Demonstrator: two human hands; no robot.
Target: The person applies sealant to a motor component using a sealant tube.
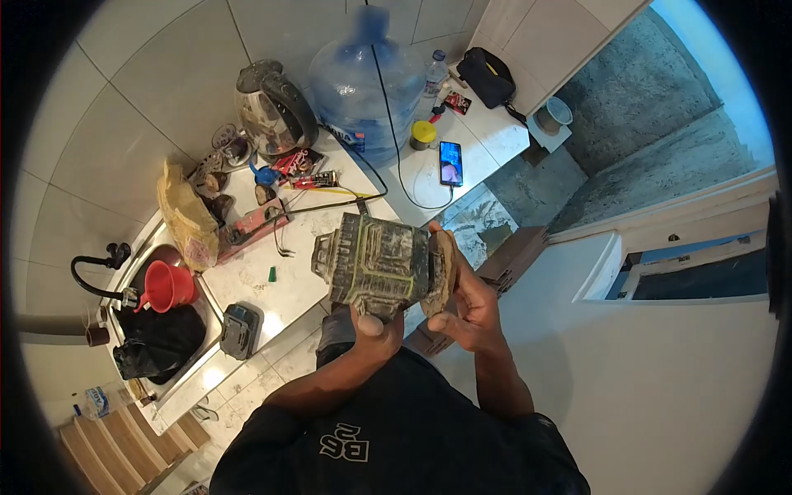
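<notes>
A dusty black device with yellow-green lines (384,260) is held up in front of my chest, beyond the counter's front edge. My left hand (379,330) grips it from below, thumb against its near side. At its right end my right hand (470,305) holds a worn, dirt-caked piece (441,272), which sits against the device; whether the two are joined is unclear. A smaller dark block, like a battery pack (239,332), rests on the counter edge to the left.
On the counter (301,276) are a kettle (272,107), a large water bottle (367,91), a lit phone (451,163) with a cable, a yellow-lidded jar (423,134) and a crumpled bag (186,214). The sink at left holds a red dipper (169,286) and black plastic (165,342).
</notes>
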